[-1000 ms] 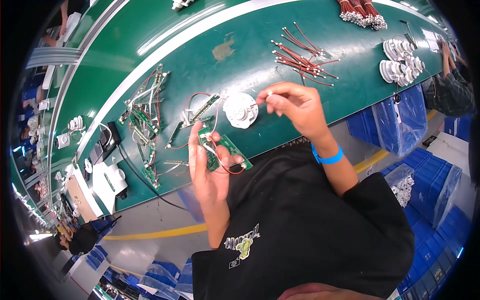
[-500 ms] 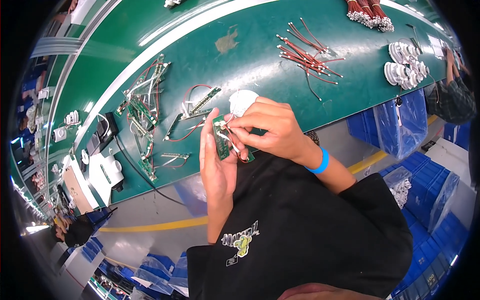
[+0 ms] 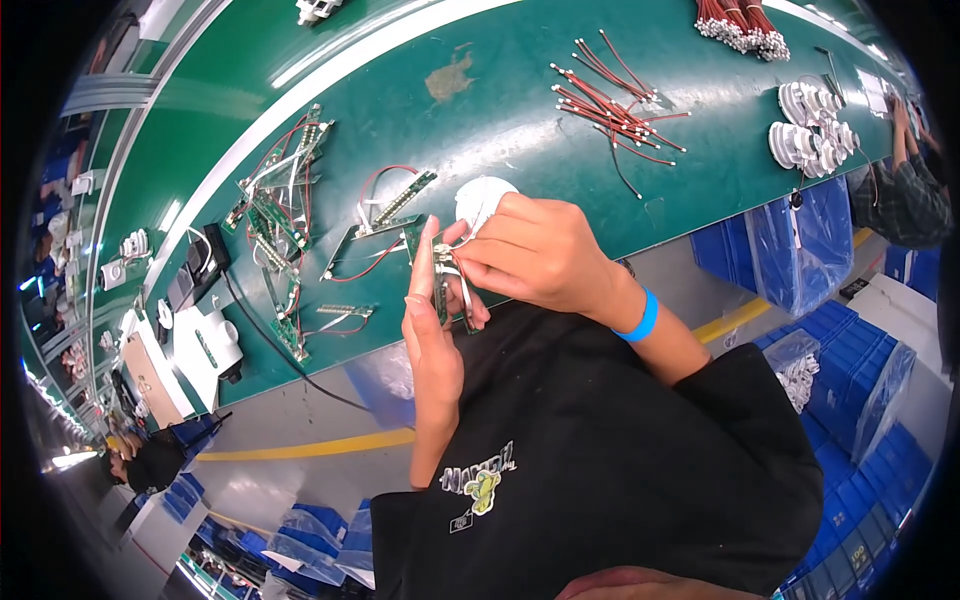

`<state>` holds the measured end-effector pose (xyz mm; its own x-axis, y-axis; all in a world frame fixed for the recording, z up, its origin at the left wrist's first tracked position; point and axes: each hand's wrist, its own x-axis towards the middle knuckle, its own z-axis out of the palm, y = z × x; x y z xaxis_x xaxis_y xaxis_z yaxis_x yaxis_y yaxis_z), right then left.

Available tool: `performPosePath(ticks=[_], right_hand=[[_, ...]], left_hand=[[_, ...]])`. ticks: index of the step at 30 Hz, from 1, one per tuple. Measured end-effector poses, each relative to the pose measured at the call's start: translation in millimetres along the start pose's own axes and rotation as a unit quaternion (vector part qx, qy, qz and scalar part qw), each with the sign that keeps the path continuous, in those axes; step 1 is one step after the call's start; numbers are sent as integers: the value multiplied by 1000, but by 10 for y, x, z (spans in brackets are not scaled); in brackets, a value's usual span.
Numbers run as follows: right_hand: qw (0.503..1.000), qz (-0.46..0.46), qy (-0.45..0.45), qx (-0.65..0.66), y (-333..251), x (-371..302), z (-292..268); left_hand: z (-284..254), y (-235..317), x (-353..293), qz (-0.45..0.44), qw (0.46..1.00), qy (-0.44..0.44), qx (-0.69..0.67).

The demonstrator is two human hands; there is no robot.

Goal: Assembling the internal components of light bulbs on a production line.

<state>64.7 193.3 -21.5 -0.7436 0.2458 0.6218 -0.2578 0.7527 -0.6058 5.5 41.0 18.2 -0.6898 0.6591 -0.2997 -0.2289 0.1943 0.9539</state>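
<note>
My left hand [image 3: 434,345] is closed round a narrow green circuit board [image 3: 440,290], which now stands nearly edge-on. White connectors [image 3: 442,253] sit near the board's upper end. With thumb and fingertips together, my right hand [image 3: 548,250] pinches a thin wire at these connectors; its plug is mostly hidden by the fingers. A red wire and a white ribbon cable [image 3: 461,287] hang beside the board, between the two hands. Just beyond my right fingers lies a white round part [image 3: 480,202] on the green bench.
Boards joined by wires [image 3: 385,225] lie beyond my left hand, with a tangled pile of boards [image 3: 275,225] further left. Loose red-and-black wires [image 3: 620,115] lie far right of centre, and white round housings [image 3: 810,130] beyond. A black cable [image 3: 285,350] crosses the bench edge.
My left hand has turned the board from showing its face to nearly edge-on. My right fingertips have shifted slightly left and down and stay at the connectors.
</note>
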Motion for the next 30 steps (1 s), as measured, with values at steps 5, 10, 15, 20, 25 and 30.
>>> performPosePath(ticks=[5,10,15,20,25,30], right_hand=[[999,-10,13,-29,-9,1,26],[999,-13,32,-16,-31,-19,42],[998,32,38,33,-74,-50,117],[999,38,-28,25,-84,-20,-11],[961,257,6,99,73,-141,-339],[808,359,74,461,108,-385,-210]], left_hand=[[13,-18,-22,0,1000,14,27],[74,2,-39,9,999,27,36],[126,-69,-40,41,995,58,70],[33,-145,-38,13,997,40,-66],[-32,31,143,166,928,11,332],[165,168,710,180,864,-100,460]])
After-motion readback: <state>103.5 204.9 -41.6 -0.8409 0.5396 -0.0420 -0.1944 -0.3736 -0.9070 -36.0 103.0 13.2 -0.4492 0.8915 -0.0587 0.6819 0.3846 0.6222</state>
